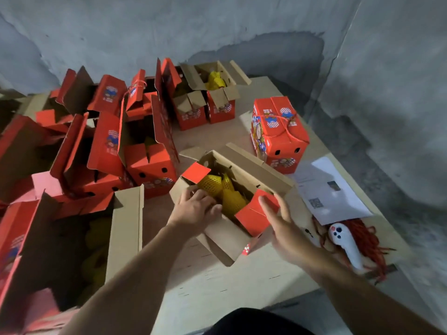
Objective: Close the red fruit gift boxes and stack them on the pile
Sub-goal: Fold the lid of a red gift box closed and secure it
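An open red gift box [254, 175] stands in the middle of the wooden board, its brown flaps spread and yellow net-wrapped fruit [225, 192] showing inside. My left hand [196, 209] reaches into the box's near left side, its curled fingers touching the fruit and the inner flap. Fingers straight, my right hand [283, 226] presses against the red end flap [254, 216] at the near right corner. One closed red box [278, 134] with a red-and-white cord handle stands behind to the right.
Several open red boxes [116, 146] crowd the left and far side of the wooden board [217, 286]. Printed paper sheets [326, 192], a white controller [346, 245] and a bundle of red cords [367, 240] lie at the right edge. A grey concrete wall stands behind.
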Motion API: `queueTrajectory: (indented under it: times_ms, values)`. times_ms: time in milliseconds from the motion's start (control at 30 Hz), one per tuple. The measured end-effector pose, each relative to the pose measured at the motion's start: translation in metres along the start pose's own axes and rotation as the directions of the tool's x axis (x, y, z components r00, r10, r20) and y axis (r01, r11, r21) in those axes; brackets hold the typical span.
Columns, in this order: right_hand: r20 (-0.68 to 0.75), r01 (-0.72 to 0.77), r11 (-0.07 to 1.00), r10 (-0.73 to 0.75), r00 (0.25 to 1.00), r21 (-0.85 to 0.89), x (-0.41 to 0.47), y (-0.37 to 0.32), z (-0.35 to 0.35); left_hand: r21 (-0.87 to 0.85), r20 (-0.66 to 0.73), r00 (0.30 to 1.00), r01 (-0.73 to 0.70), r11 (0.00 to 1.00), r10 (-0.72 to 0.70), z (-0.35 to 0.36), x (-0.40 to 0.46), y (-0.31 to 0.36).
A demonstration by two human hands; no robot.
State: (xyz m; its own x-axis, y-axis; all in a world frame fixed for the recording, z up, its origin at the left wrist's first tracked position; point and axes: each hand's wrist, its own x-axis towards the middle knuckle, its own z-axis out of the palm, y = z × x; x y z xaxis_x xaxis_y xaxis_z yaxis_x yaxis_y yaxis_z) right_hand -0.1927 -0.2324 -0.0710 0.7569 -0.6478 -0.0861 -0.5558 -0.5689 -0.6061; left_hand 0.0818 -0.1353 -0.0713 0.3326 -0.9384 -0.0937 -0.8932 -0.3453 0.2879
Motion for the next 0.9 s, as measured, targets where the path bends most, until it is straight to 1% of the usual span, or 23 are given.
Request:
queueTrajectory:
  times_ms: [33,67,100,133,167,233,300,367,400,433,467,500,533,567,600,633,667,700,767,800,833,900]
  values:
    - [-0.025,-0.027,0.984,0.032,0.999,0.176,-0.005,-0.009,0.007,0.002,-0.004,1.000,0.011,1.000,-0.011,0.003,-0.004,0.001]
    - [-0.060,-0.039,0.942,0.062,0.996,0.333,-0.009,-0.015,0.013,0.002,-0.015,0.999,0.045,0.999,-0.045,0.004,-0.009,0.005]
    - [-0.086,-0.045,0.892,0.094,0.992,0.451,-0.011,-0.019,0.018,-0.013,-0.033,0.994,0.101,0.995,-0.101,0.006,-0.015,0.011]
    - [-0.085,-0.057,0.845,0.120,0.989,0.532,-0.012,-0.020,0.022,-0.028,-0.049,0.985,0.163,0.986,-0.164,0.008,-0.022,0.017]
    - [-0.049,-0.098,0.805,0.156,0.986,0.585,-0.011,-0.019,0.024,-0.029,-0.061,0.973,0.221,0.975,-0.223,0.009,-0.030,0.024]
    - [0.041,-0.181,0.780,0.196,0.980,0.600,-0.003,-0.013,0.023,0.019,-0.078,0.949,0.308,0.951,-0.306,0.011,-0.047,0.039]
    - [0.072,-0.177,0.840,0.163,0.984,0.513,0.011,-0.006,0.021,0.019,-0.066,0.934,0.353,0.935,-0.351,0.015,-0.065,0.055]
    - [0.091,-0.133,0.897,0.104,0.990,0.421,0.030,0.001,0.016,-0.037,-0.047,0.948,0.315,0.948,-0.316,0.021,-0.080,0.069]
    - [0.111,-0.129,0.914,0.093,0.989,0.385,0.040,0.005,0.012,-0.099,-0.067,0.955,0.281,0.955,-0.288,0.023,-0.087,0.072]
    - [0.134,-0.132,0.930,0.090,0.987,0.344,0.048,0.009,0.008,-0.163,-0.131,0.952,0.256,0.953,-0.278,0.024,-0.095,0.073]
    - [0.155,-0.132,0.943,0.088,0.984,0.304,0.052,0.013,0.005,-0.201,-0.226,0.929,0.251,0.947,-0.294,0.025,-0.102,0.071]
    - [0.175,-0.133,0.953,0.086,0.981,0.274,0.055,0.016,0.003,-0.223,-0.324,0.876,0.297,0.928,-0.358,0.027,-0.108,0.067]
    - [0.186,-0.130,0.957,0.082,0.979,0.261,0.054,0.017,0.003,-0.277,-0.398,0.794,0.374,0.885,-0.460,0.027,-0.112,0.062]
    - [0.183,-0.121,0.958,0.074,0.980,0.260,0.052,0.018,0.003,-0.383,-0.419,0.691,0.454,0.804,-0.589,0.026,-0.115,0.056]
    - [0.167,-0.107,0.960,0.065,0.984,0.260,0.050,0.018,0.004,-0.510,-0.380,0.603,0.496,0.703,-0.701,0.025,-0.116,0.051]
    - [0.150,-0.093,0.961,0.055,0.987,0.260,0.048,0.019,0.005,-0.611,-0.312,0.560,0.500,0.614,-0.767,0.023,-0.115,0.047]
    - [0.138,-0.085,0.962,0.050,0.989,0.259,0.048,0.019,0.005,-0.673,-0.264,0.566,0.472,0.570,-0.781,0.024,-0.114,0.043]
    - [0.132,-0.080,0.963,0.047,0.990,0.259,0.048,0.019,0.004,-0.714,-0.249,0.596,0.419,0.560,-0.764,0.025,-0.114,0.039]
    - [0.130,-0.070,0.964,0.037,0.991,0.258,0.048,0.019,0.003,-0.762,-0.267,0.633,0.323,0.562,-0.727,0.025,-0.112,0.035]
    - [0.129,-0.065,0.965,0.033,0.991,0.255,0.047,0.020,0.003,-0.746,-0.286,0.648,0.312,0.589,-0.705,0.024,-0.110,0.033]
    - [0.129,-0.061,0.965,0.029,0.991,0.255,0.047,0.022,0.003,-0.696,-0.316,0.672,0.317,0.645,-0.670,0.023,-0.108,0.032]
    - [0.130,-0.060,0.963,0.026,0.991,0.262,0.048,0.027,0.002,-0.543,-0.377,0.724,0.332,0.772,-0.577,0.025,-0.103,0.031]
